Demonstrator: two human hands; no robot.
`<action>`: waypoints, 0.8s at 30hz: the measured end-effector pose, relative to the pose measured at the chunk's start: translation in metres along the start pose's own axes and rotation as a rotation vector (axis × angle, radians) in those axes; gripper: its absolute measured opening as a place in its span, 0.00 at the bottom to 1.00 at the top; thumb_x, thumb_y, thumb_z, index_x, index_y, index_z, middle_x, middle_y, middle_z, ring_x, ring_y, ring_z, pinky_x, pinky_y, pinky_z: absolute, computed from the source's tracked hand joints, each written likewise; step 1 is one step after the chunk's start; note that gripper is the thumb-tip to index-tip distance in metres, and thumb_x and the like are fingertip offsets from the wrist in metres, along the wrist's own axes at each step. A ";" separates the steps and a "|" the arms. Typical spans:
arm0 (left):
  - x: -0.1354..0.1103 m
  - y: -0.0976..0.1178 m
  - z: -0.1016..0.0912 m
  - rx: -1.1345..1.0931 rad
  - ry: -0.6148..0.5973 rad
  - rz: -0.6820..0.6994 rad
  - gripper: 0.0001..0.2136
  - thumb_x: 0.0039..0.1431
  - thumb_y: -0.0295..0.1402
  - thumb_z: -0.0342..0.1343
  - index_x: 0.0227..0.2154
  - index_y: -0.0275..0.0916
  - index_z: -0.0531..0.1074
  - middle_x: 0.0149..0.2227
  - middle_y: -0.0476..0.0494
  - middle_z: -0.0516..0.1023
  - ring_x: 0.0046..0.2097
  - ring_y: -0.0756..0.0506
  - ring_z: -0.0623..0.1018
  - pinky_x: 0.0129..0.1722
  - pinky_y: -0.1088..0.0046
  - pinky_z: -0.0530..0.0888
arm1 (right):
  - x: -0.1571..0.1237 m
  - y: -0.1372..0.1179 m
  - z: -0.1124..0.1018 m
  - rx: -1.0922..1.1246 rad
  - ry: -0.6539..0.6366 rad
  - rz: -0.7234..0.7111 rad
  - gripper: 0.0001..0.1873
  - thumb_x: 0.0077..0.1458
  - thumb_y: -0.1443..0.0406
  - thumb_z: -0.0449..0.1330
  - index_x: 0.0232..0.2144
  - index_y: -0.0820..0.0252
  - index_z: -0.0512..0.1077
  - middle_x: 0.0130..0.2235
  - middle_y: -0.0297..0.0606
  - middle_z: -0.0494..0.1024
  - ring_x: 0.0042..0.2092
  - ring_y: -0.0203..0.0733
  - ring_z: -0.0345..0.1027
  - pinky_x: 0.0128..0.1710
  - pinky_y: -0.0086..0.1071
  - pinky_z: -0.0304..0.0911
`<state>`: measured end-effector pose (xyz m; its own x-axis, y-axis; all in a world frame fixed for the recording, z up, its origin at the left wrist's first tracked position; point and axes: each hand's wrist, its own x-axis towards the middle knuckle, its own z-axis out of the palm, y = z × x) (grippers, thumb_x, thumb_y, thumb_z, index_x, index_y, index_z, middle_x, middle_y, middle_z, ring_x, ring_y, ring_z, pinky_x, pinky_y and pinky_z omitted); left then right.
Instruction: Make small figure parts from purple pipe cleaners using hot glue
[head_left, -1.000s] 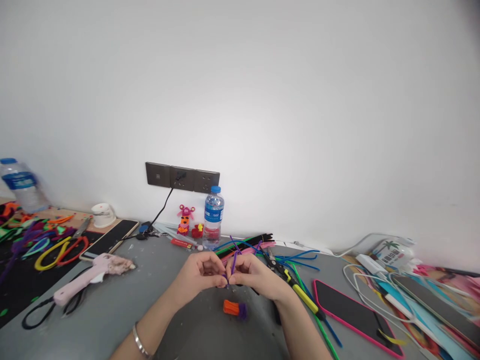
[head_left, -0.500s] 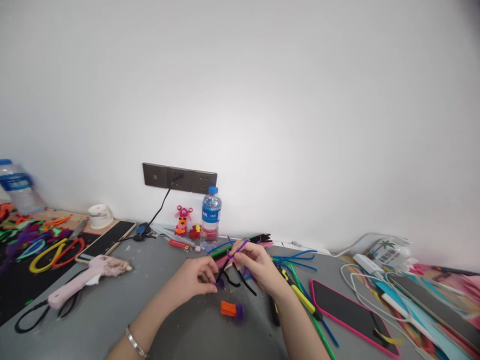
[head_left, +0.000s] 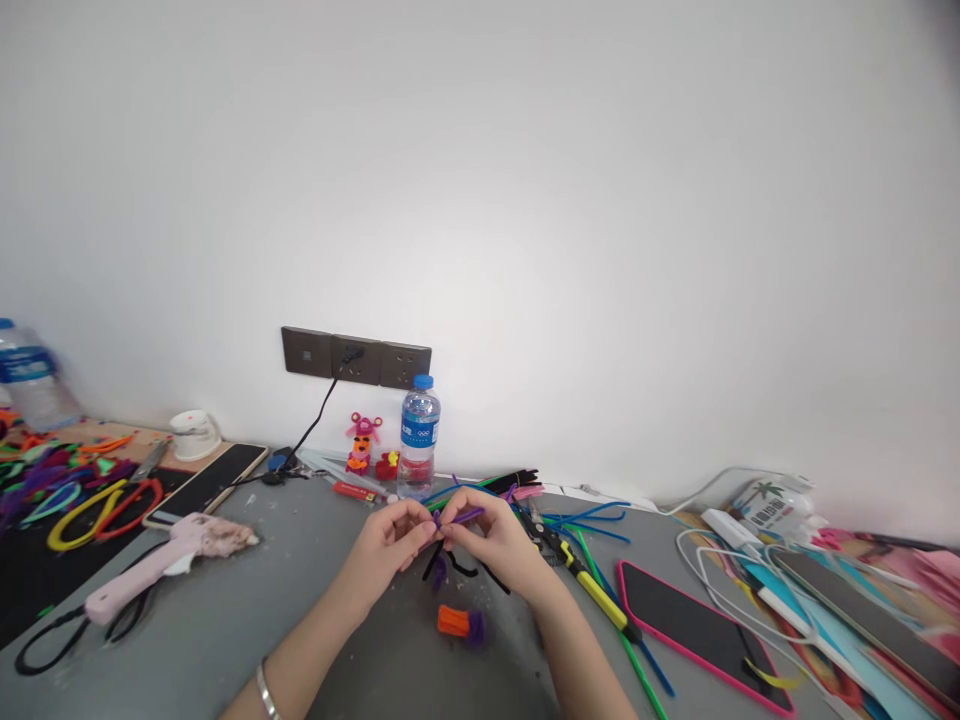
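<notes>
Left hand and right hand pinch a purple pipe cleaner, one end free; an orange-and-purple bundle appears formed.

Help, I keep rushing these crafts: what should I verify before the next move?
1. Purple stem held: ok, left hand and right hand pinch it.
2. Pinched spot in view: not ok, fingers cover it.
3. Black stems hanging free: ok, below the hands.
4. Orange-purple piece apart from hands: ok, on the table.
5. Glue gun cool: cannot tell.
6. Nearest bottle capped: ok.
</notes>
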<state>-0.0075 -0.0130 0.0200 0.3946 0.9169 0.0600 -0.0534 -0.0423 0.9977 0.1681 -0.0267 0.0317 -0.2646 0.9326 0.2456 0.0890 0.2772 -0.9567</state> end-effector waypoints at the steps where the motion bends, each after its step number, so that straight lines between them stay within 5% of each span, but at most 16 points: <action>1: 0.000 -0.001 0.000 -0.005 0.004 -0.001 0.18 0.49 0.49 0.61 0.26 0.37 0.70 0.19 0.56 0.62 0.20 0.54 0.59 0.20 0.79 0.56 | 0.000 0.000 0.001 -0.022 -0.003 0.001 0.08 0.53 0.61 0.63 0.29 0.59 0.71 0.29 0.33 0.73 0.31 0.38 0.69 0.33 0.31 0.64; 12: 0.000 -0.002 -0.008 0.073 -0.136 -0.070 0.17 0.52 0.48 0.58 0.24 0.36 0.70 0.22 0.53 0.64 0.23 0.53 0.58 0.22 0.77 0.53 | 0.000 0.001 -0.002 -0.107 -0.007 -0.040 0.08 0.50 0.64 0.67 0.31 0.59 0.72 0.31 0.33 0.74 0.34 0.39 0.67 0.34 0.30 0.61; 24: -0.007 0.012 -0.010 0.183 -0.394 -0.227 0.16 0.51 0.45 0.60 0.22 0.34 0.72 0.20 0.53 0.65 0.23 0.53 0.57 0.23 0.75 0.51 | -0.007 -0.003 -0.011 -0.026 -0.273 0.061 0.10 0.46 0.60 0.70 0.29 0.60 0.78 0.30 0.35 0.77 0.33 0.39 0.68 0.34 0.30 0.62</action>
<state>-0.0203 -0.0164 0.0316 0.6964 0.6927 -0.1877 0.2223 0.0405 0.9741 0.1799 -0.0311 0.0345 -0.5067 0.8518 0.1329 0.1365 0.2315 -0.9632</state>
